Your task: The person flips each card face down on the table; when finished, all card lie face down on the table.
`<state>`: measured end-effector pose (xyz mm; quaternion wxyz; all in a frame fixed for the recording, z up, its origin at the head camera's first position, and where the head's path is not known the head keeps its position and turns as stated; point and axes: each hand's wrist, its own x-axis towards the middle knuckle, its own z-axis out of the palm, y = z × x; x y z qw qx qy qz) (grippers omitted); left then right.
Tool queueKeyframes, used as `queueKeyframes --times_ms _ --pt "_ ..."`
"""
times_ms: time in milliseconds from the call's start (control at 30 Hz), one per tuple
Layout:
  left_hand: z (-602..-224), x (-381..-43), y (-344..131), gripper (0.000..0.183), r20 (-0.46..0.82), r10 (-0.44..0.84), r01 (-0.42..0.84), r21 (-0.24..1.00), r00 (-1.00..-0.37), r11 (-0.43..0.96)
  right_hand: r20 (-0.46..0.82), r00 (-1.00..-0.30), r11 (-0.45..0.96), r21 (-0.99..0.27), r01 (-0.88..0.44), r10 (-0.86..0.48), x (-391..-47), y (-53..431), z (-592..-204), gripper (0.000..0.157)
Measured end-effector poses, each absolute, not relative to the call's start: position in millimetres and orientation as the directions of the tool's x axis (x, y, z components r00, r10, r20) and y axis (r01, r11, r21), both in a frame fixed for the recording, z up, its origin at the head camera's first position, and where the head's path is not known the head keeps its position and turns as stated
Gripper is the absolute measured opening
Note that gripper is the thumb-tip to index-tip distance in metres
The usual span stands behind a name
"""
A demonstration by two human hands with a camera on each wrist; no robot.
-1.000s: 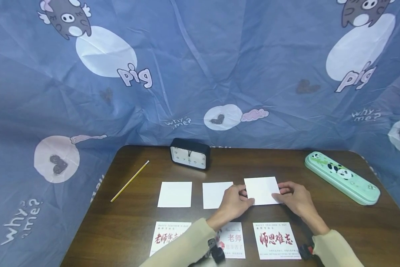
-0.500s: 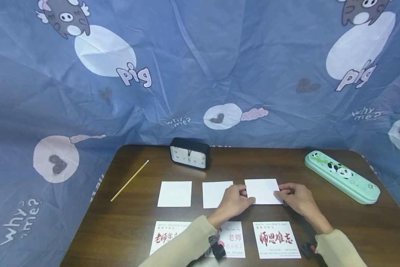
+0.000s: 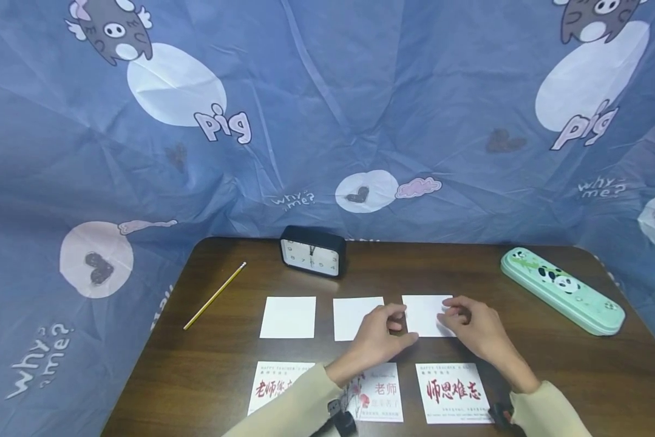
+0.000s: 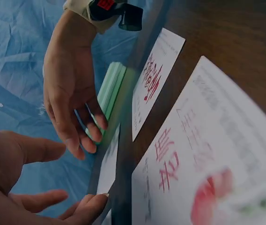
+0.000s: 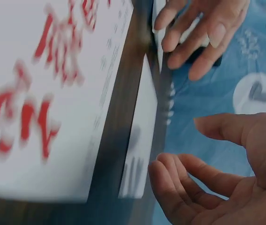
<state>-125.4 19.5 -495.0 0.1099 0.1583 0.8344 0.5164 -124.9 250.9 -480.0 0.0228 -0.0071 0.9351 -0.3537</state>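
The right-hand blank white card (image 3: pixel 422 315) lies on the table between my two hands. My left hand (image 3: pixel 373 337) is at its left edge, thumb and fingers spread apart with nothing between them. Over the card's right side hovers my right hand (image 3: pixel 477 331), its thumb and fingers apart too; the right wrist view shows a gap between these fingers (image 5: pixel 170 178) and the card. Two more blank cards, the middle one (image 3: pixel 351 318) and the left one (image 3: pixel 288 317), complete a row. Nearer me lie printed cards: a right one (image 3: pixel 451 393), a middle one (image 3: pixel 379 394) and a left one (image 3: pixel 275 382), partly under my sleeve.
A black clock (image 3: pixel 312 252) stands at the back of the brown table (image 3: pixel 414 267). A yellow pencil (image 3: pixel 215 296) lies at the left, and a green panda pencil case (image 3: pixel 562 291) at the right. Blue printed cloth (image 3: pixel 305 121) hangs behind.
Both hands have let go of the right-hand blank card, which now lies flat in the row. My fingers have spread away from its edges.
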Motion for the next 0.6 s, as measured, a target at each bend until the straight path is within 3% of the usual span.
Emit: queueKeyframes --times_ms 267,600 --pt "-488 -110 -33 0.04 0.058 0.429 0.224 0.91 -0.902 0.349 -0.006 -0.992 0.696 -0.713 -0.084 -0.126 -116 208 -477 0.031" --pt "-481 -85 -115 0.033 0.028 0.348 0.201 0.859 -0.937 0.472 -0.065 -0.955 0.584 -0.802 -0.123 -0.291 -95 154 -483 0.03"
